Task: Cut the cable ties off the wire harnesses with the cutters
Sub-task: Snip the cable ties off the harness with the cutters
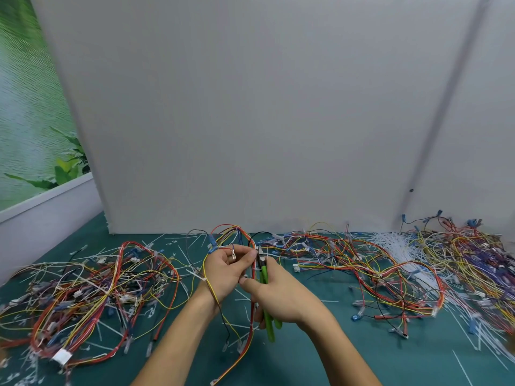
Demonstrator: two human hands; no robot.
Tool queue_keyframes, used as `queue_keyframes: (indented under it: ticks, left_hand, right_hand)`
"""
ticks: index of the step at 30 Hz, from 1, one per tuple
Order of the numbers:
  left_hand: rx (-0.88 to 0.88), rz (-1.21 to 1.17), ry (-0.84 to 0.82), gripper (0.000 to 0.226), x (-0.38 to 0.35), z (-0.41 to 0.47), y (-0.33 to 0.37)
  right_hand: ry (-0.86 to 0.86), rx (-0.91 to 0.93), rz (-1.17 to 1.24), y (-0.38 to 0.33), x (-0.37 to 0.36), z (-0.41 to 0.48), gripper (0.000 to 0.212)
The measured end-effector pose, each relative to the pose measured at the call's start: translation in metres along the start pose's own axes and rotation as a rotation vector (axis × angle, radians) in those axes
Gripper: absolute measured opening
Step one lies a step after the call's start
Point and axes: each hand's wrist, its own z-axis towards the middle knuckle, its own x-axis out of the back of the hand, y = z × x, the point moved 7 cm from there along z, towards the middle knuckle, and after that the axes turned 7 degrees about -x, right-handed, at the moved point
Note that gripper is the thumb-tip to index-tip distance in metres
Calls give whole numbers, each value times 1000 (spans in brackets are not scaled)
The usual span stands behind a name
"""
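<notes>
Steadying a wire harness upright, the left hand clenches it so the right hand, grasping the green cutters, can reach a tie.

The desk has a teal-green top. A tangle of wire harnesses lies at the left, a second tangle spreads right of centre, and a third tangle crowds the far right. A sheaf of white cable ties lies between the latter two. Cut tie ends litter the surface.
</notes>
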Motion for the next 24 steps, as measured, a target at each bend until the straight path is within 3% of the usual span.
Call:
queue_keyframes:
  ticks: [9, 18, 24]
  left_hand:
    - [-15, 28, 12, 12, 0, -1, 1]
    - [-47, 32, 10, 4, 2, 1, 5]
    - [-83, 105, 14, 18, -5, 1, 8]
  right_hand:
    - [59, 41, 12, -3, 4, 1, 24]
    - [132, 66, 33, 2, 8, 7, 11]
    - [118, 63, 67, 1, 12, 6, 9]
